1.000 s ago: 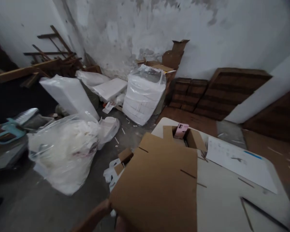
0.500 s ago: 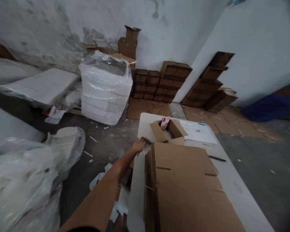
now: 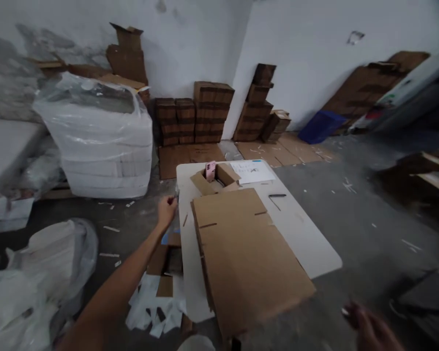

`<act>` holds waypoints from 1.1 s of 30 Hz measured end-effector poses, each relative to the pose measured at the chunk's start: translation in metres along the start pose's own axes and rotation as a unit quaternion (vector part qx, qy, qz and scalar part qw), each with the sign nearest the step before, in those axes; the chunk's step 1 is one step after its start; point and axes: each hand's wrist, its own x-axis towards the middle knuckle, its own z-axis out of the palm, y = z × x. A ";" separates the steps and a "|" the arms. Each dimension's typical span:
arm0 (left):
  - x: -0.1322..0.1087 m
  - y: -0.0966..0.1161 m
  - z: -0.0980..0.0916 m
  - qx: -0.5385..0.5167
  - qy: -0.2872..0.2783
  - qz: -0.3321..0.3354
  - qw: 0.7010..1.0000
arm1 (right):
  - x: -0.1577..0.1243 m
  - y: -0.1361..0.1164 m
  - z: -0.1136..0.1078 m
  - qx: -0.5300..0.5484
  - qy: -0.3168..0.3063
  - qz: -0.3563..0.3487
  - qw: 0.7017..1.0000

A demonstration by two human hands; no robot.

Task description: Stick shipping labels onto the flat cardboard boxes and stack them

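Observation:
My left hand (image 3: pixel 167 210) is closed just off the left edge of the white table (image 3: pixel 296 229). A small thin thing shows at its fingertips, too unclear to name. At the lower right, my right hand (image 3: pixel 375 329) is blurred, its fingers curled round a dark thing (image 3: pixel 352 314) with a bright tip that I cannot make out. Between the hands lies a stack of flat cardboard boxes (image 3: pixel 249 258), its near end jutting past the table. Behind it stands an open carton (image 3: pixel 204 184) with a pink phone (image 3: pixel 210 170) upright at its opening.
A dark pen-like thing (image 3: pixel 278 195) and a written sheet of paper (image 3: pixel 254 171) lie on the table. A plastic-wrapped white bale (image 3: pixel 106 151) stands at the left. Bundled cardboard (image 3: pixel 212 114) lines the wall, with a blue bin (image 3: pixel 322 126) further right. Scraps litter the floor.
My left hand has lifted from the table's left edge and closed from spread fingers. My right hand has come into view at the lower right. The view has swung right.

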 end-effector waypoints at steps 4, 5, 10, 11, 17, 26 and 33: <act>-0.084 0.119 -0.051 -0.280 -0.017 0.110 0.954 | 0.005 -0.085 -0.024 0.259 -0.025 -0.138 0.956; -0.114 0.154 -0.054 -0.327 -0.075 0.135 0.932 | 0.000 -0.108 -0.026 0.298 -0.096 -0.202 0.928; -0.228 0.278 -0.020 -0.278 -0.304 0.205 0.888 | 0.005 -0.153 -0.020 0.377 -0.320 -0.317 0.810; -0.234 0.285 -0.010 -0.229 -0.309 0.216 0.898 | 0.018 -0.141 -0.016 0.393 -0.313 -0.292 0.814; -0.196 0.238 0.040 0.086 -0.085 0.258 0.959 | 0.124 -0.004 0.052 0.141 -0.262 -0.114 0.948; -0.187 0.190 0.069 0.171 -0.074 0.208 0.960 | 0.130 0.054 0.141 0.063 -0.438 -0.195 0.875; -0.183 0.194 0.074 0.165 -0.076 0.191 0.965 | 0.136 0.058 0.164 0.070 -0.467 -0.241 0.848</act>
